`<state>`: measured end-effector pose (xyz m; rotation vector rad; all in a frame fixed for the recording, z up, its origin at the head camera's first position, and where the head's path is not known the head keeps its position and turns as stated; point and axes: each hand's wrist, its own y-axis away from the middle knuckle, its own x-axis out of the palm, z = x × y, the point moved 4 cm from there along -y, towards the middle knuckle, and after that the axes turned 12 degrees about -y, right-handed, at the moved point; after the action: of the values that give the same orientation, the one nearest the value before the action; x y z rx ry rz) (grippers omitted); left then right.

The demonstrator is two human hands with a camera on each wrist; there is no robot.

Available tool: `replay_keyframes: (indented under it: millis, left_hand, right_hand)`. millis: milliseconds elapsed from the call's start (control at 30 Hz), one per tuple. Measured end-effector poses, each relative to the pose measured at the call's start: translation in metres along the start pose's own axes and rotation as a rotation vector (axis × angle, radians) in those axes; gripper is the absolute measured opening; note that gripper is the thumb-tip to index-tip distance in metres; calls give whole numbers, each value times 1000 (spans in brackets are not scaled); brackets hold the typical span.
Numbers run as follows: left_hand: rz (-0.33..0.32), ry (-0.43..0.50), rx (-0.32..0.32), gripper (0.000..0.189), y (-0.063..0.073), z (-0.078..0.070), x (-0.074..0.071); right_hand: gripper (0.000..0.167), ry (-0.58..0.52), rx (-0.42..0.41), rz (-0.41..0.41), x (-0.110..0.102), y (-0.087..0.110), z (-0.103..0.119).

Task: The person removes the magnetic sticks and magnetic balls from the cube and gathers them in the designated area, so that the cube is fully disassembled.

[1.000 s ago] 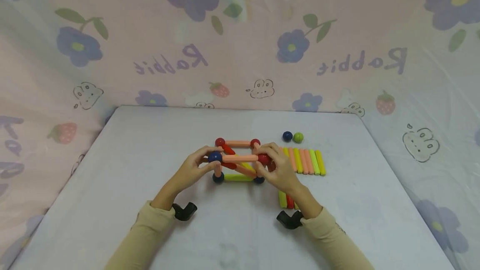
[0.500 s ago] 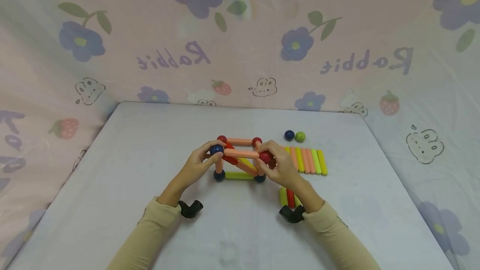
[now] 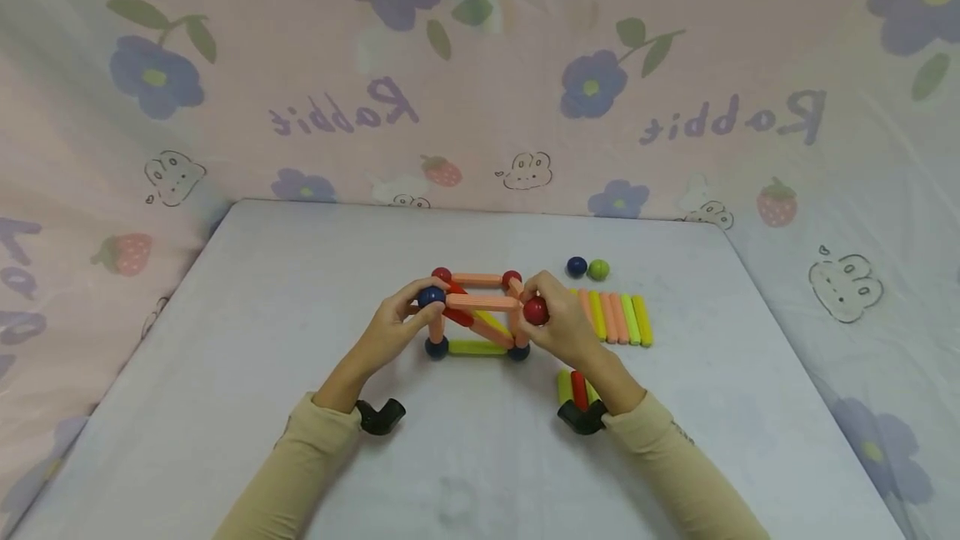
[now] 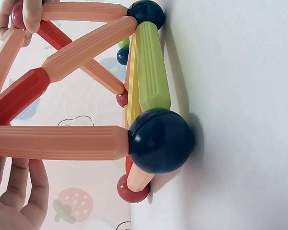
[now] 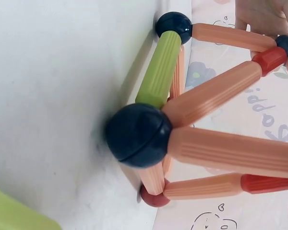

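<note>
In the head view a frame of magnetic rods and balls stands on the table. My left hand [image 3: 384, 330] pinches the blue ball [image 3: 431, 297] at its upper left corner. My right hand [image 3: 567, 325] grips the red ball [image 3: 536, 311] at the upper right, and a peach rod [image 3: 482, 303] spans between the two. Below, a green rod [image 3: 477, 347] joins two dark blue balls [image 4: 161, 141] resting on the table. Diagonals made of peach and red rods [image 5: 211, 93] cross the sides. A red ball [image 3: 441, 275] sits at the back left corner of the frame.
Right of the frame lies a row of yellow, peach and green rods [image 3: 625, 319]. Behind it are a loose blue ball [image 3: 577, 267] and a green ball [image 3: 598, 270]. A few green and red rods [image 3: 579, 390] lie near my right wrist, partly hidden by the black wrist mount [image 3: 581, 417].
The top peach rod and its blue ball have risen slightly. My right fingers have shifted on the red ball, so more of it shows. Both hands keep hold.
</note>
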<state>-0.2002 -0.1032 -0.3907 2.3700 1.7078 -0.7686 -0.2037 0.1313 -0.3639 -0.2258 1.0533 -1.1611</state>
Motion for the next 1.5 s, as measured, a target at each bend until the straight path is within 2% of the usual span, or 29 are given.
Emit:
replay_keyframes:
  millis: [200, 433, 800, 1067, 1167, 1300, 1500]
  left_hand:
    - [-9, 4, 1, 30, -1, 2, 1]
    - [-6, -3, -1, 32, 0, 3, 1]
    - [10, 20, -5, 30, 3, 2, 3]
    - [10, 12, -4, 32, 4, 3, 7]
    - [3, 12, -4, 30, 6, 3, 6]
    - [13, 21, -7, 30, 8, 3, 6]
    - [3, 10, 4, 32, 6, 1, 4]
  right_hand:
    - [32, 12, 24, -3, -2, -1, -2]
    - [32, -27, 39, -18, -2, -3, -2]
    - [29, -268, 151, -58, -7, 5, -6]
    - [26, -398, 237, -77, -13, 14, -5]
    - [27, -455, 289, -84, -19, 19, -7]
    - [34, -525, 405, -108, -35, 28, -18]
    - [35, -577, 634, -110, -65, 41, -56]
